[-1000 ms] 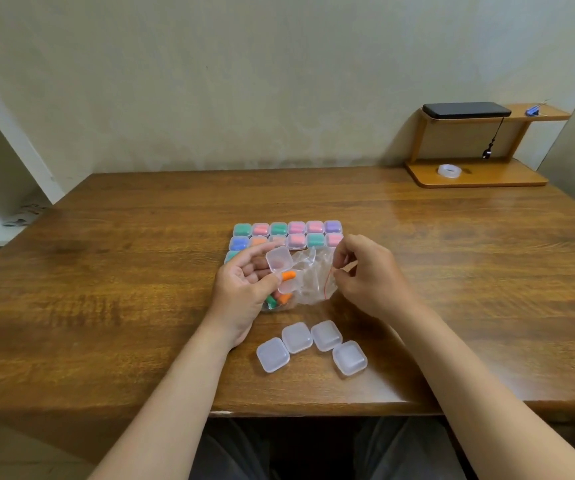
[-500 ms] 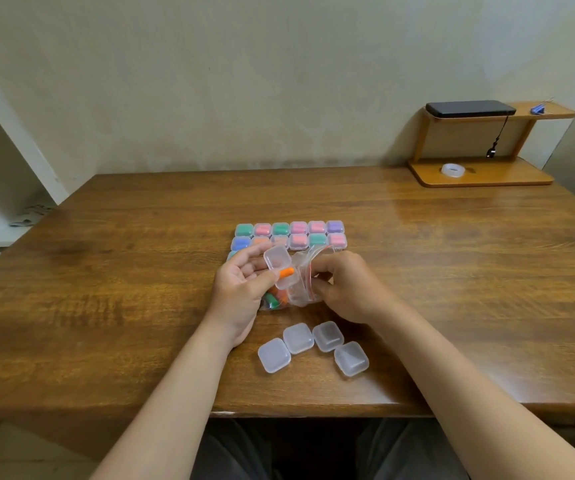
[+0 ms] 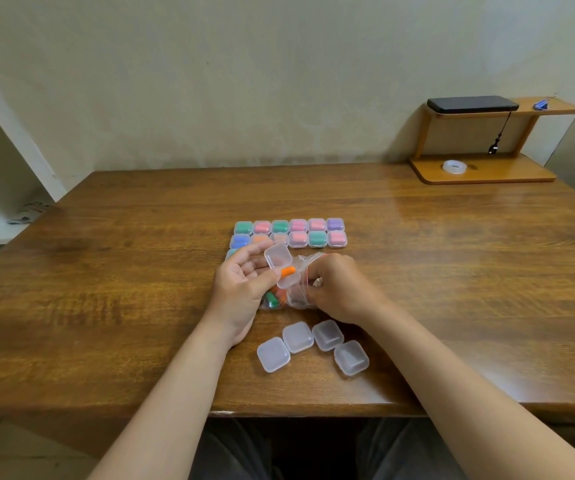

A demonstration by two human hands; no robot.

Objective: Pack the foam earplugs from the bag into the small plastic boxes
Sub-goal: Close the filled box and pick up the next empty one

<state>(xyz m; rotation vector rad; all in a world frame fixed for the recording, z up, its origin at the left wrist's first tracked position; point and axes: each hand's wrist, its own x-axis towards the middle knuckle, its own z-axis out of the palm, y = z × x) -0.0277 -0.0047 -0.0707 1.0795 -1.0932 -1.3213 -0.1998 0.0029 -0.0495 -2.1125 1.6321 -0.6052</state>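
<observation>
L hand [image 3: 241, 285] gripping open box [image 3: 279, 259] w/ orange earplug [image 3: 288, 271], R hand [image 3: 334, 289] clutching bag [image 3: 296, 301] btwn them

Home room: wooden table [image 3: 140, 306], plaster wall [image 3: 244, 81], small shelf [image 3: 487, 176] (tape roll [image 3: 454, 167]).

My right hand [image 3: 334, 289] grips the bag [image 3: 298, 297], fingertips buried in its crumpled plastic; whether they pinch an earplug I can't tell. At the bag's left end my left hand [image 3: 241, 285] covers part of the earplugs [image 3: 273, 299] inside, so I can't count them. Beyond the bag, that hand and the open box [image 3: 279, 259] it holds hide most of the nearest row of filled boxes [image 3: 291, 233]. On my side of the bag, both forearms [image 3: 452, 393] run off the bottom edge.
</observation>
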